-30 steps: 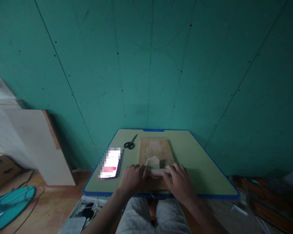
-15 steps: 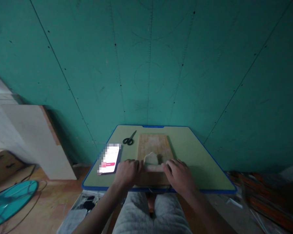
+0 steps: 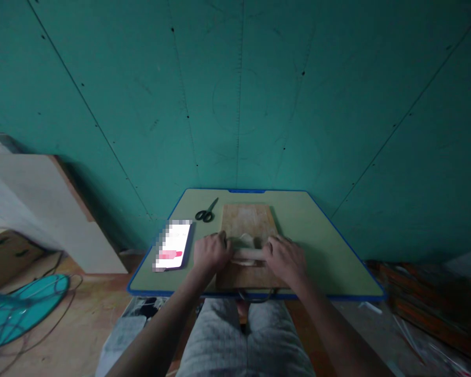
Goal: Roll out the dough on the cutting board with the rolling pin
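Dim light overall, the screen (image 3: pixel 176 243) glaring white, lower right corner blurred.

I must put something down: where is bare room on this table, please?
Table's right side, between cutting board, right hand and blue edge; also the board's far end, beyond the dough. Crowded: where left hand and right hold the rolling pin, and leftward, by phone and scissors.

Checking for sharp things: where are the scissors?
In the head view, the scissors lie on the left part of the table, beyond the phone and left of the wooden board.
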A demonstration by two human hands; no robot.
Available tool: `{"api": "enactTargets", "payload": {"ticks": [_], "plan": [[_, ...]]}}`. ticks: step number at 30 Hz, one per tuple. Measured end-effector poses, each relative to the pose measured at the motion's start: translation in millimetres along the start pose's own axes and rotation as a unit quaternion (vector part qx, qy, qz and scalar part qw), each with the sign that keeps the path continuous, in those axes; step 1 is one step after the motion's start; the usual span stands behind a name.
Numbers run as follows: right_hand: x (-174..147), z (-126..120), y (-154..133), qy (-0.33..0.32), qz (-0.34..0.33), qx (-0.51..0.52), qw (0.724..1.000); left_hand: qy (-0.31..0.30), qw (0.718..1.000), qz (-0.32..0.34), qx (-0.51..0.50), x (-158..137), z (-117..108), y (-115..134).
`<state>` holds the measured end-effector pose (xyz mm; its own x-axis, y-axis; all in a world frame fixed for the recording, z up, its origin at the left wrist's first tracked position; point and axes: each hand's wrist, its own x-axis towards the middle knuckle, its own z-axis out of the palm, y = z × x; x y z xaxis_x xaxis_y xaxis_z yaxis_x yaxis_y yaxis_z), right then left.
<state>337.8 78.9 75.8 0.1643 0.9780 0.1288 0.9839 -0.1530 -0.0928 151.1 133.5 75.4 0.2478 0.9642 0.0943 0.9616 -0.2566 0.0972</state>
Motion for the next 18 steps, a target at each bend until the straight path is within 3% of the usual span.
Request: {"api": "enactTargets", "payload": {"ticks": [10,14,18], "plan": [[40,-8,3,-0.112,0.016,0.021,0.993,-0.062,0.998,-0.011,-0.023,36,-3,-4],[57,-8,2,-0.122,0.035,0.033,0.991,-0.076,0.996,-0.019,-0.038,50,-3,-5],[55,-10,1,-0.124,0.014,0.021,0.992,-0.064,0.997,-0.022,-0.033,46,-3,-3]]}}
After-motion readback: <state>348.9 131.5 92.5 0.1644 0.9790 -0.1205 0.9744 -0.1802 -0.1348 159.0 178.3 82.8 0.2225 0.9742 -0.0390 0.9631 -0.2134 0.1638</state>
